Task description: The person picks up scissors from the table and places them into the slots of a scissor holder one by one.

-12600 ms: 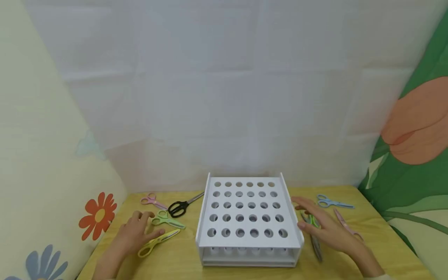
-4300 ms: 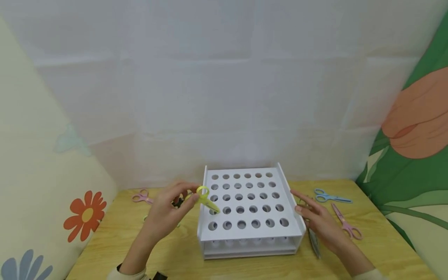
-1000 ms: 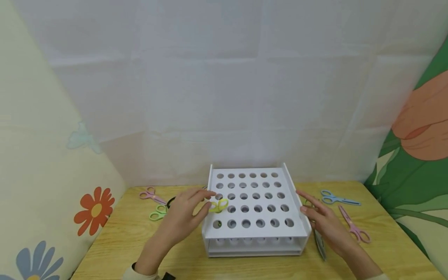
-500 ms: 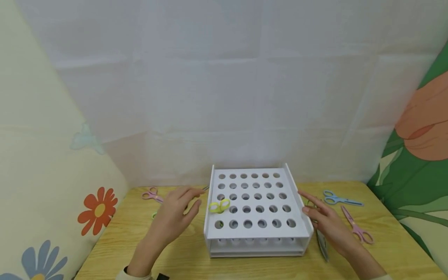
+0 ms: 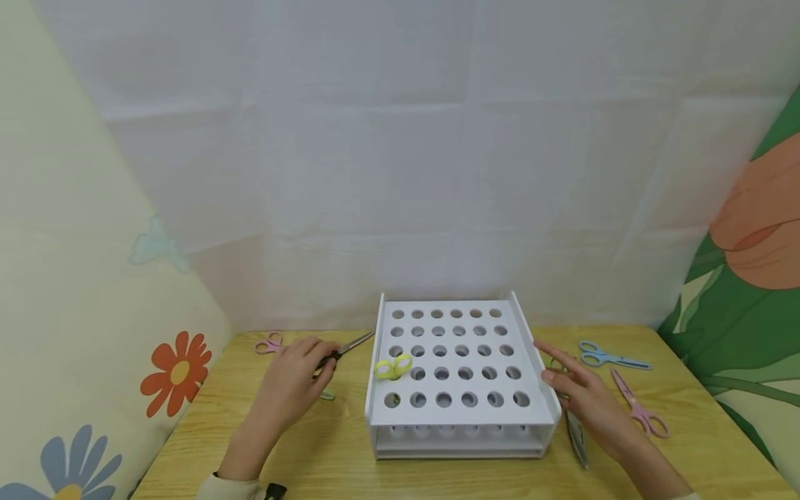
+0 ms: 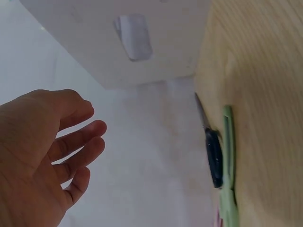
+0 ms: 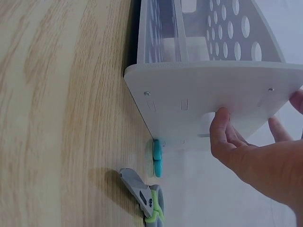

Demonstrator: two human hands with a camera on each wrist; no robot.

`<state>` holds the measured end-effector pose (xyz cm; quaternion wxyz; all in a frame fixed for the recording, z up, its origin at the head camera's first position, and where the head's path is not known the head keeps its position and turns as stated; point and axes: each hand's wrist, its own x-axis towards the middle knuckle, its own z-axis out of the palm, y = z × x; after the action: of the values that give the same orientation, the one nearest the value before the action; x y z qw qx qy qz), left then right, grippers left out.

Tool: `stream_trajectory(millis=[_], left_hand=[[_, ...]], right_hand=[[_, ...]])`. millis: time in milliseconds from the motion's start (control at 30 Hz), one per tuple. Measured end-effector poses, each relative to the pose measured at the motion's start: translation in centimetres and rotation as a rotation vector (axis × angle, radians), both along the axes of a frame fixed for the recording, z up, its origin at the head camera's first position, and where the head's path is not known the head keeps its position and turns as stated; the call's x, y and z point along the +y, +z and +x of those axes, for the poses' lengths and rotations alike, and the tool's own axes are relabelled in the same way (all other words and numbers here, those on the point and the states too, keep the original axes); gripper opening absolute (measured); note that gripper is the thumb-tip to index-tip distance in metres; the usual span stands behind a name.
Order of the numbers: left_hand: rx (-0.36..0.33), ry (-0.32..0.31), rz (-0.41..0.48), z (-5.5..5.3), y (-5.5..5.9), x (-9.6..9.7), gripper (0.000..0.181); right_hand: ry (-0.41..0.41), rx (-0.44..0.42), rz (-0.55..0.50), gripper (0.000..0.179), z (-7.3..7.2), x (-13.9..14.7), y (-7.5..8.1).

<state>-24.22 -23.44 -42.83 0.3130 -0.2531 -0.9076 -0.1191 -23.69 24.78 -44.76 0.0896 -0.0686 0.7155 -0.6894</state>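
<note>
A white rack (image 5: 455,412) with rows of round holes stands on the table. Yellow scissors (image 5: 402,364) stand in a left-column hole, their loops above the top panel. My left hand (image 5: 290,385), fingers loosely bent and holding nothing, hovers left of the rack. Around it lie black-handled scissors (image 5: 356,343), light green scissors (image 5: 328,396), mostly hidden by the hand, and pink scissors (image 5: 267,343). In the left wrist view, the black-handled scissors (image 6: 214,158) lie beside the green scissors (image 6: 228,142). My right hand (image 5: 587,399) touches the rack's right side panel (image 7: 189,90) beside its slot.
Right of the rack lie blue scissors (image 5: 615,360), another pair of pink scissors (image 5: 637,410) and grey-green scissors (image 7: 147,198), partly behind the right hand in the head view. White cloth (image 5: 406,173) hangs behind the wooden table (image 5: 325,465).
The yellow scissors went from the table, by my left hand, into the rack hole. That hand has since let go and drawn back left towards the black-handled scissors. My right hand stays at the rack.
</note>
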Motion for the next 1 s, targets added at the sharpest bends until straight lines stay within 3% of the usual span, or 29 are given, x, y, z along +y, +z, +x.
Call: stream_trajectory(millis=[367, 567, 733, 1000], left_hand=[[-0.156, 0.131, 0.030, -1.0, -2.7, -1.8, 0.033], [-0.317, 0.191, 0.194, -1.5, -4.2, -2.5, 0.041], [-0.401, 0.202, 0.294, -2.1, -5.0, -3.2, 0.044], [-0.472, 0.212, 0.323, -2.9, -6.0, -4.1, 0.051]], right_hand=[[0.014, 0.009, 0.001, 0.059, 0.0, 0.0, -0.1], [0.011, 0.000, 0.001, 0.060, 0.0, 0.0, 0.0], [0.004, 0.000, -0.001, 0.061, 0.0, 0.0, 0.0], [0.001, 0.003, -0.007, 0.060, 0.0, 0.0, -0.1]])
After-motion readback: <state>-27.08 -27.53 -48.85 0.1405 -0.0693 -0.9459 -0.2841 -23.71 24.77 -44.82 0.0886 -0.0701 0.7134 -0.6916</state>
